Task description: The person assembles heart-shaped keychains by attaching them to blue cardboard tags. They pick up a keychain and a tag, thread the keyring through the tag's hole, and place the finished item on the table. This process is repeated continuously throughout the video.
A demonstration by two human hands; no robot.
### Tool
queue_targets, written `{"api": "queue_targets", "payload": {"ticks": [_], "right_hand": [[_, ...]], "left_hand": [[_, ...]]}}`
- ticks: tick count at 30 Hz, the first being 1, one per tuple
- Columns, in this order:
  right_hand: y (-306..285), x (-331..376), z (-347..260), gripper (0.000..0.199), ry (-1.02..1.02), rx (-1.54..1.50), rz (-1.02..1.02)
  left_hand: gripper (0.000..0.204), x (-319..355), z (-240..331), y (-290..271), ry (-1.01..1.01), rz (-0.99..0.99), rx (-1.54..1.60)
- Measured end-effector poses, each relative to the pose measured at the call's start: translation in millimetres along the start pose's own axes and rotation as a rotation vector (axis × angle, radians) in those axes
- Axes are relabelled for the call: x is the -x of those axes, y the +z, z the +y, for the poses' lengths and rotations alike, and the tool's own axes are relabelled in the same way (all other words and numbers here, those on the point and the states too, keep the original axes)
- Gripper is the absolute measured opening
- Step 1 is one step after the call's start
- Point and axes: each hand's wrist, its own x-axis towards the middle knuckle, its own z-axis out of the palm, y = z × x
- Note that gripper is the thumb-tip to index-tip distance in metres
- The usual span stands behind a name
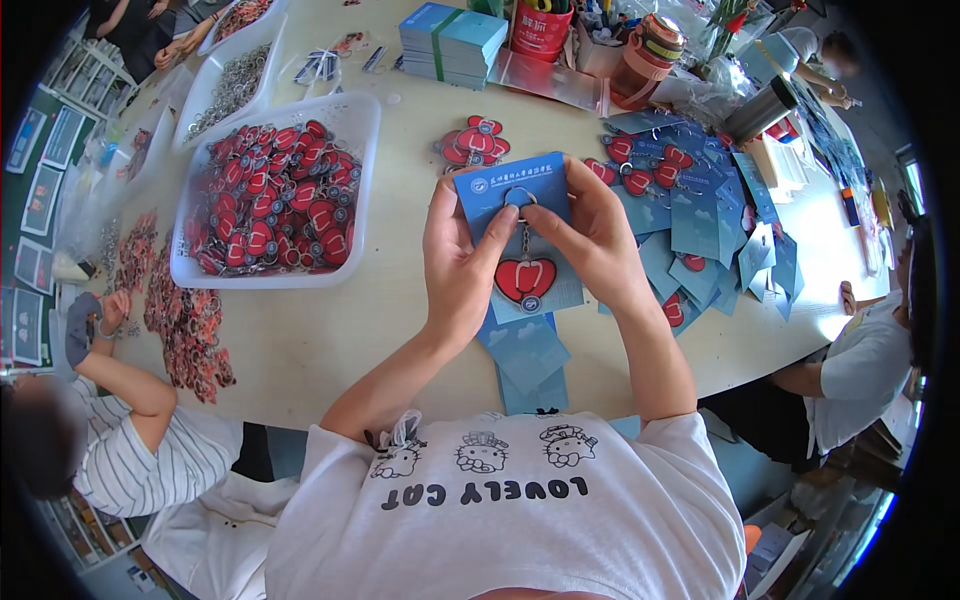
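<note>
Between my hands, over the near side of the table, I hold a blue card (497, 187) with a red heart-shaped keychain (525, 280) on its front. My left hand (463, 245) grips the card's left side, its thumb pressed on the metal ring. The right hand (592, 232) closes on the opposite side, that thumb also at the ring. The chain and heart hang down the card's face. Below lie loose blue cards (530, 365). A small heap of red keychains (473, 143) sits just beyond my left hand. How the ring is attached is hidden by my thumbs.
To the left stands a white bin (365, 200) of red keychains, with loose red pieces (185, 330) beside it. Cards with keychains (695, 220) spread on the right. Behind are a banded card stack (450, 45) and a bottle (648, 62). People sit at both sides.
</note>
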Motion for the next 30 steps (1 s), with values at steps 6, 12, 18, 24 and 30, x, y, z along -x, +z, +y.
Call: {"api": "queue_targets", "payload": {"ticks": [6,12,18,24,30], "right_hand": [[4.0,-2.1,0.5,0.042,-0.273,0.434,0.257],[17.0,8.1,-3.8,0.04,-0.765,0.576,0.32],[25.8,11.7,-4.2,0.023,-0.771,0.731,0.079],[26.5,9.2,-6.6,0.024,-0.829,0.77,0.068],[30.2,13.6,-15.8,0.022,-0.783,0.924,0.061]], "left_hand": [[0.031,-1.7,-2.5,2.3,0.155,0.02,-0.105],[0.028,-1.4,-0.7,7.6,0.29,0.147,-0.162],[0.028,-0.3,0.6,11.4,0.306,0.126,-0.049],[0.028,1.3,-2.0,10.9,0.354,0.105,-0.054],[0.03,-1.6,-6.6,-1.3,0.494,0.029,-0.334]]}}
